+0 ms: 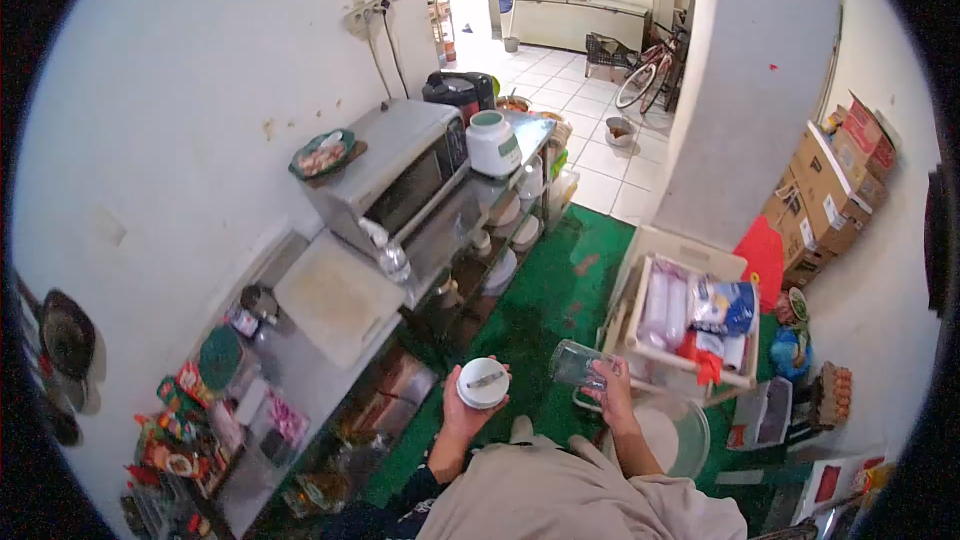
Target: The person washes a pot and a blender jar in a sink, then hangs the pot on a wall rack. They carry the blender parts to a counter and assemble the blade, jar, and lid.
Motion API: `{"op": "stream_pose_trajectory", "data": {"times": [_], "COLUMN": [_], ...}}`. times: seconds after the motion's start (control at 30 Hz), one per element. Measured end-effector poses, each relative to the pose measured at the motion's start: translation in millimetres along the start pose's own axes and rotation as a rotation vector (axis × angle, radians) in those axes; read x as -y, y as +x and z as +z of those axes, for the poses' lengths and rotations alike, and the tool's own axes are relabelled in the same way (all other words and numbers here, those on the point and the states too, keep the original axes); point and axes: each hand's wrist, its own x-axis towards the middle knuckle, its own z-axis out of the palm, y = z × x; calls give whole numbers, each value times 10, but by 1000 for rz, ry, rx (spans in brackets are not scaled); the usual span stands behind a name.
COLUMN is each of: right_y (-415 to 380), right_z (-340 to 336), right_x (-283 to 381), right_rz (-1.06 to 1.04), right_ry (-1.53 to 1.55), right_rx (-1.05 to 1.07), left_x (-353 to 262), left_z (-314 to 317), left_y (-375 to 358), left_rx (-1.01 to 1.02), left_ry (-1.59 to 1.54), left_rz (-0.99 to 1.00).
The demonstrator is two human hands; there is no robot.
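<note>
My left hand (457,414) is wrapped around a white round cap (484,383) with a greyish bar across its middle. Its fingers curl along the cap's left side and underside. In my right hand (616,402) is a clear see-through cup (574,364), tilted on its side and pointing left. The cap and the cup are apart, both held in front of my body. A white appliance base (494,146) with a green panel and a round open top stands on the shelf unit ahead.
A cutting board (338,297) lies on the left counter beside a spray bottle (388,258) and an oven (412,175). To the right is a crate of packages (640,322), with a large clear tub (697,445) below it. Cardboard boxes (822,202) are stacked by the right wall.
</note>
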Motion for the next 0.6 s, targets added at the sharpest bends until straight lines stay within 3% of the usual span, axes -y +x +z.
{"op": "stream_pose_trajectory", "data": {"times": [0.07, 0.27, 0.47, 0.6], "right_y": [502, 1848, 3452, 4332], "right_z": [396, 1428, 1886, 2032], "right_x": [230, 1072, 1454, 1824], "right_rz": [-45, -10, -43, -8], "right_ry": [5, 103, 202, 298], "right_rx": [41, 180, 179, 90], "left_x": [-225, -885, -1543, -1892], "left_z": [200, 594, 872, 1203], "left_y": [459, 1981, 3813, 5021], "left_rx": [-46, 82, 367, 401], "left_ry": [16, -123, -209, -167], "left_rz": [-3, -18, -124, -221]}}
